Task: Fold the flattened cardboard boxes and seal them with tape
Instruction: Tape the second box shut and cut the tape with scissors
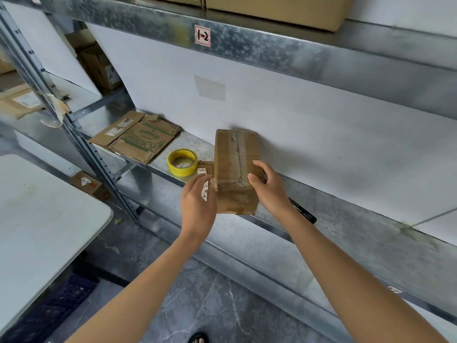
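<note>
A folded brown cardboard box (236, 167) with tape along its top seam stands on the metal shelf (346, 219), its near end over the shelf's front edge. My right hand (268, 188) grips the box's right near corner, thumb on top. My left hand (197, 204) is at the box's left side with straight fingers next to a side flap bearing a white label (205, 190). A yellow tape roll (183, 161) lies flat just left of the box. Flattened cardboard boxes (136, 138) with green print are stacked farther left on the shelf.
A black cutter (303, 210) lies on the shelf behind my right wrist. A white table (42, 219) stands at the left. An upper shelf (247, 43) carries cardboard boxes (279, 8). The shelf's upright post (74, 134) rises at the left, with more boxes beyond it.
</note>
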